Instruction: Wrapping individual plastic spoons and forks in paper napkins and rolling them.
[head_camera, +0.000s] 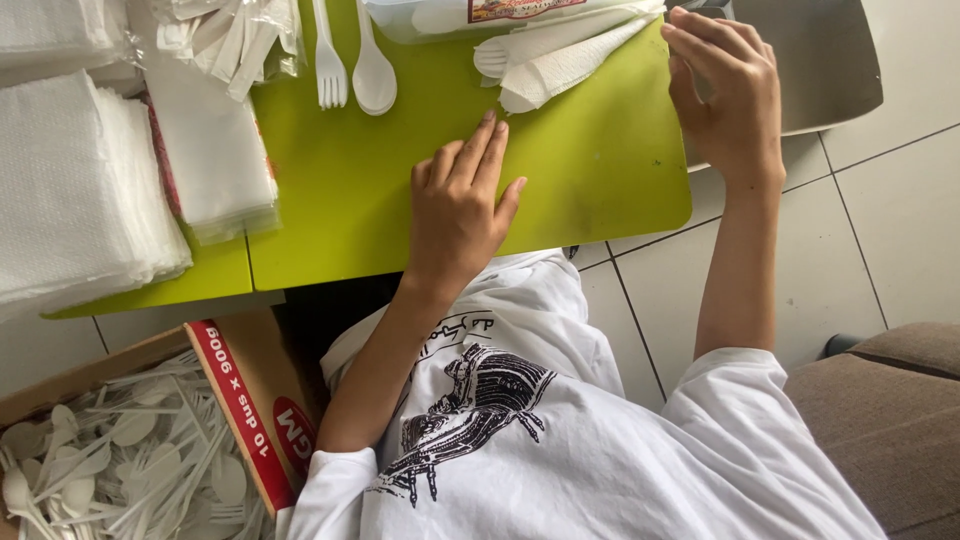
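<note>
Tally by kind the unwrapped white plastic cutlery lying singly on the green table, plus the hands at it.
White plastic fork: 1
White plastic spoon: 1
Hands: 2, left hand and right hand
Total: 4

Open brown cardboard box (240, 400) at near left below the desk, red printed strip along its flap. Clear plastic bag (240, 35) at far left on the desk, crumpled. Clear lidded container (450, 15) at far centre, red and yellow label (525, 8) on its side.
</note>
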